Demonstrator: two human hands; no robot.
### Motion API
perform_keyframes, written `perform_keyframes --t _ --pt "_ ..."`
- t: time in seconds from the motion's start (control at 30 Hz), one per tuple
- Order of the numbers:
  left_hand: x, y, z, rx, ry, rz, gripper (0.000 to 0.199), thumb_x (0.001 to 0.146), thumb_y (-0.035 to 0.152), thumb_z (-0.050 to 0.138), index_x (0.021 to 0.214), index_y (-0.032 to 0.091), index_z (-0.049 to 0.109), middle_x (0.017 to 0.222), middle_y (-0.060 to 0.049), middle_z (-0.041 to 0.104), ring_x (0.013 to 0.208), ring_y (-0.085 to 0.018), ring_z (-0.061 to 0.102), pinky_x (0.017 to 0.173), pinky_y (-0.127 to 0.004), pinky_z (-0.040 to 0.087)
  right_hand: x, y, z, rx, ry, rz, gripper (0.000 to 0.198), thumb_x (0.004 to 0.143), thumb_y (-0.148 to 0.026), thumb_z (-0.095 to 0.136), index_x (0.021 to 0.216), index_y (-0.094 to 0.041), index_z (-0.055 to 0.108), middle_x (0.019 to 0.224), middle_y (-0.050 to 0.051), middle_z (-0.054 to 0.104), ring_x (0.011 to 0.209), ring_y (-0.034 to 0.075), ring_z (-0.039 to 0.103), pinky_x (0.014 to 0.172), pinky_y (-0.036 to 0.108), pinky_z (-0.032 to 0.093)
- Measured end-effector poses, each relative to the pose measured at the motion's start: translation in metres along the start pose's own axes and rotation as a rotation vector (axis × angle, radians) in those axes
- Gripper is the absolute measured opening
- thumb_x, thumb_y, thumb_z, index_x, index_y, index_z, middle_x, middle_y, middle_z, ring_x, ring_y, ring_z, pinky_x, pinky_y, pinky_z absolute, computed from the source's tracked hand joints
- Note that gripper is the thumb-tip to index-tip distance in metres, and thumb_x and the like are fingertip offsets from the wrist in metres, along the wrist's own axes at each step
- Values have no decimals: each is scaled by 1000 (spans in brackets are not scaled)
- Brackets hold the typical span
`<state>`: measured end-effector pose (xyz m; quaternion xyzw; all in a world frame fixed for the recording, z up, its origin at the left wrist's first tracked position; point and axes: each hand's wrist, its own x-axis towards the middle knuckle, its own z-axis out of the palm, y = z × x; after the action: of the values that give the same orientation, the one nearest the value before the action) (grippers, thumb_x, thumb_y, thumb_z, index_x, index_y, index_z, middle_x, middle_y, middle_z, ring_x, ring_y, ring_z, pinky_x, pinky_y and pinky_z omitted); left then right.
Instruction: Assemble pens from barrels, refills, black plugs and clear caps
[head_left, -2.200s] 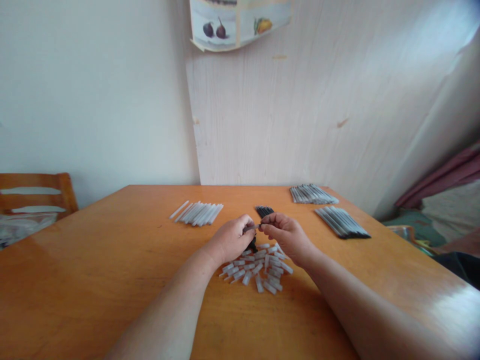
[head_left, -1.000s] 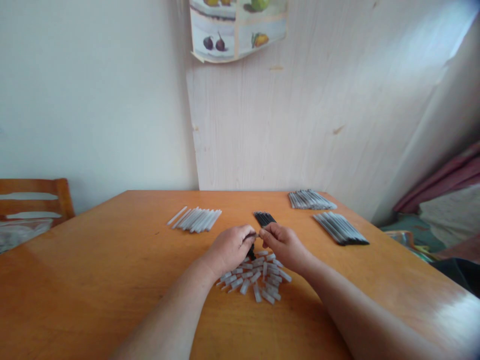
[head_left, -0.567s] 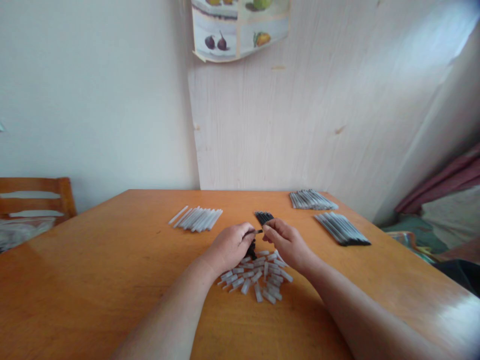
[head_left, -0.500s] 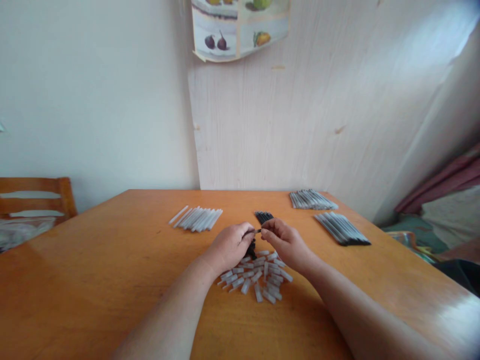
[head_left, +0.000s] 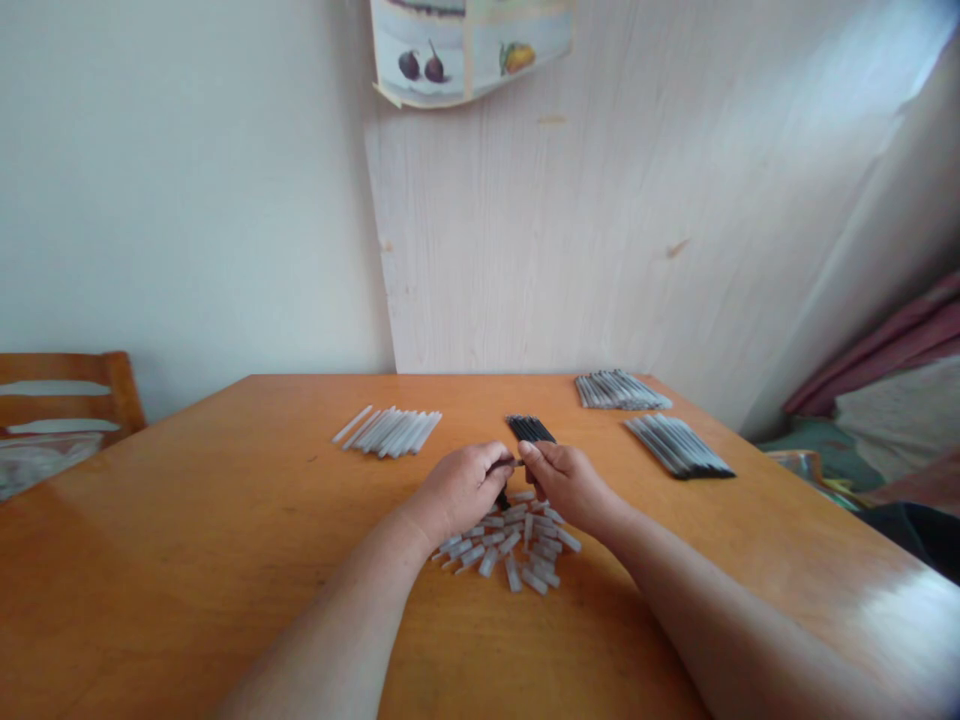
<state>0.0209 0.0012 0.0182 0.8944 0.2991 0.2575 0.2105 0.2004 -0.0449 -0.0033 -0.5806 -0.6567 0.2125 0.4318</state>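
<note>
My left hand (head_left: 466, 486) is closed, its thumb and fingers pinching a thin dark rod (head_left: 517, 463). From the other side my right hand (head_left: 568, 482) grips the rod's other end, its thumb pressed on top. Most of the rod is hidden by the fingers. Below the hands lies a loose pile of small translucent pen caps (head_left: 514, 573). Small black pieces (head_left: 504, 500) show between the hands, partly covered by the left one. Just beyond my right hand is a bundle of slim black rods (head_left: 529, 428).
On the wooden table (head_left: 187, 560), a row of whitish translucent tubes (head_left: 397, 432) lies at the back left. Two groups of pens with dark cores, a nearer group (head_left: 679, 447) and a farther group (head_left: 621, 390), lie at the right. A chair (head_left: 124, 390) stands at left.
My right hand has closed further, its thumb now lying over the rod. The left hand keeps its pinch. The whole view has shifted slightly.
</note>
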Motion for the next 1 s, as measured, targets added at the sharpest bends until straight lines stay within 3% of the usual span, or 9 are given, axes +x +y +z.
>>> perform_keyframes --t 0.13,0.33,0.6,0.73,1.0 --pt "0 -3 -1 7 22 -16 25 92 36 43 94 21 63 89 -5 69 83 -18 61 72 -27 43 -1 -3 -3 36 29 -1 48 95 -53 35 69 -19 55 60 2 58 56 13 52 56 26 38" --pt "1 -7 -2 10 54 -16 25 92 35 43 93 21 63 87 -5 68 82 -18 61 71 -27 43 -3 -9 -4 85 14 -77 25 90 -41 50 88 -18 58 73 1 59 67 13 53 60 25 40" --pt "0 -2 -1 -5 19 7 24 91 35 45 93 21 64 89 -5 69 83 -18 61 72 -27 44 -2 -4 0 25 6 -38 38 93 -48 42 69 -19 51 56 -2 52 53 11 46 51 24 34" --pt "0 -2 -2 -3 19 0 24 91 35 45 95 21 64 90 -5 69 84 -18 62 73 -27 44 -1 -2 1 45 -3 -10 45 95 -51 36 68 -19 51 55 -1 51 50 11 46 50 24 34" --pt "0 -5 0 23 49 -7 24 92 34 43 91 21 63 86 -4 68 81 -17 61 71 -27 43 -3 -8 -3 87 6 -58 27 91 -43 47 82 -18 55 70 0 59 64 12 53 59 24 40"
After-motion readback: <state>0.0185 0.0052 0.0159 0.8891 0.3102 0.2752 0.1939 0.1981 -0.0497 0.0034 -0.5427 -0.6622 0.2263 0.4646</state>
